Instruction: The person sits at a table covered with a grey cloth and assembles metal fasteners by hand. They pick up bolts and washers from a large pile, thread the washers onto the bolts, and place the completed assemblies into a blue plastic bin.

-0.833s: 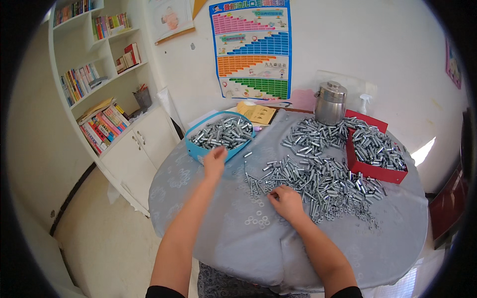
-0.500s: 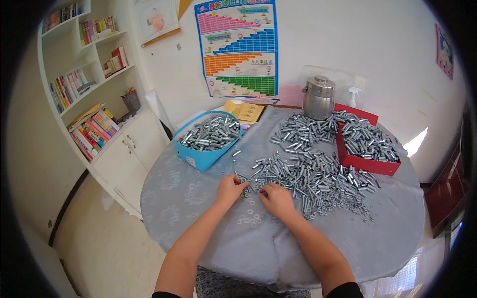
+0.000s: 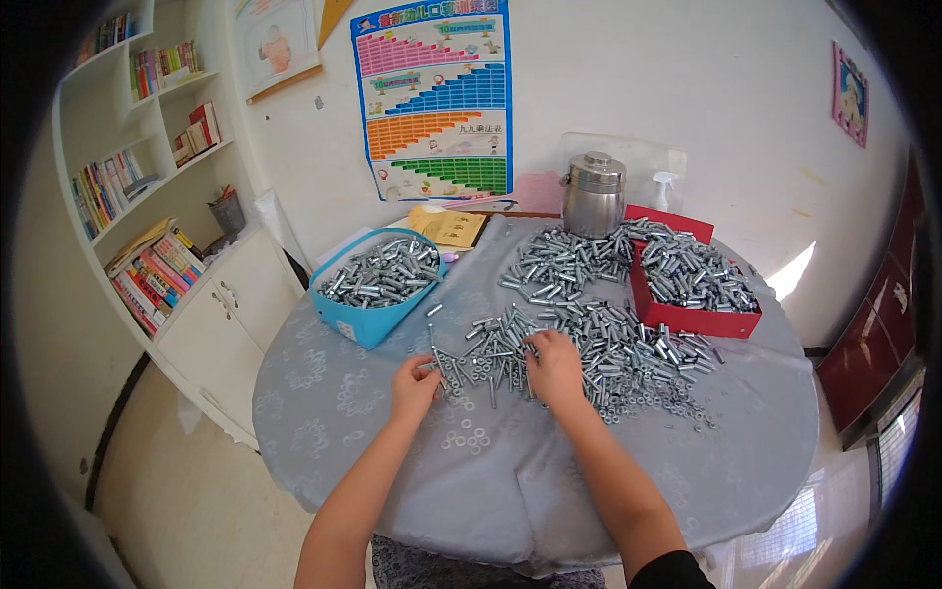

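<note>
In from the tabletop's (image 3: pixel 628 491) near edge, my left hand (image 3: pixel 413 391) and right hand (image 3: pixel 555 370) curl beside bolts (image 3: pixel 613 344), grips unclear.

We see our bare left hand (image 3: pixel 415 391) and bare right hand (image 3: pixel 555 371) on bare forearms (image 3: pixel 355 496) that narrow toward the wrists. At right, we wear a plain black fabric sleeve (image 3: pixel 671 571); our lap shows dark grey, lighter-patterned cloth (image 3: pixel 461 565).

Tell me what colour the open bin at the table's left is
Light blue bin, clearest in the head view.
</note>
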`<action>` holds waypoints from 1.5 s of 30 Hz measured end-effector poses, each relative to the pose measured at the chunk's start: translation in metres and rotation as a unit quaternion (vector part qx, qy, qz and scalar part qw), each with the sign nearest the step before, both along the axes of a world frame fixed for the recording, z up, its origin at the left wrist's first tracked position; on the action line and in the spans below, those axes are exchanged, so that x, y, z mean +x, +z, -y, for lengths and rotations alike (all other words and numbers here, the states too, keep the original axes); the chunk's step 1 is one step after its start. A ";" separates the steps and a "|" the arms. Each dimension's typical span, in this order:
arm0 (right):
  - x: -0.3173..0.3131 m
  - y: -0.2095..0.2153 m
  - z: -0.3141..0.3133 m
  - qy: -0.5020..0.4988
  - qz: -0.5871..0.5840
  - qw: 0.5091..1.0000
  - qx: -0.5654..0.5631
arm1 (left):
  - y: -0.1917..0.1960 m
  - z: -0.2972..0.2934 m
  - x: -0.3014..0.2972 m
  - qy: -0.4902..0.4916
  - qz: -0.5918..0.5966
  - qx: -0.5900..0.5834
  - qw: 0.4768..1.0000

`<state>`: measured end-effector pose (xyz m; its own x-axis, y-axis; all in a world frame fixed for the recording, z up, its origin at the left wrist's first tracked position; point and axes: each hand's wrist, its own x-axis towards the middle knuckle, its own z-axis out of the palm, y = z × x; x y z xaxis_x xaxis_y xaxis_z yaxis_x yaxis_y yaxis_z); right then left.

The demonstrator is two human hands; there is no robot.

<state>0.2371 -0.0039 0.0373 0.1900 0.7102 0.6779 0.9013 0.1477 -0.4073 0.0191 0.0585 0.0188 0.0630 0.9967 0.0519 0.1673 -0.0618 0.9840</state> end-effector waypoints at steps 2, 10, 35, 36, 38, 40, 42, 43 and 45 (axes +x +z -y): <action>0.017 0.000 -0.002 -0.053 0.028 0.998 0.008 | -0.001 0.007 -0.008 -0.018 0.088 -0.005 0.996; 0.039 -0.012 -0.002 -0.109 0.052 0.990 -0.079 | -0.007 0.041 -0.016 -0.021 0.244 -0.015 0.969; -0.032 0.019 0.002 0.323 -0.504 0.781 -0.178 | -0.005 0.059 -0.016 -0.152 0.163 -0.016 0.975; -0.038 0.017 0.004 0.335 -0.511 0.771 -0.179 | -0.002 0.060 -0.018 -0.161 0.169 -0.050 0.971; -0.044 0.012 0.004 0.344 -0.513 0.762 -0.193 | 0.003 0.062 -0.019 -0.164 0.176 -0.071 0.968; -0.048 0.006 0.004 0.361 -0.519 0.750 -0.197 | 0.005 0.064 -0.017 -0.162 0.185 -0.077 0.966; -0.050 0.007 0.005 0.369 -0.503 0.747 -0.227 | 0.004 0.064 -0.014 -0.155 0.196 -0.067 0.966; -0.052 0.008 0.006 0.374 -0.495 0.746 -0.242 | 0.004 0.064 -0.014 -0.160 0.206 -0.076 0.962; -0.054 0.008 0.008 0.373 -0.491 0.749 -0.242 | 0.003 0.064 -0.015 -0.172 0.223 -0.094 0.955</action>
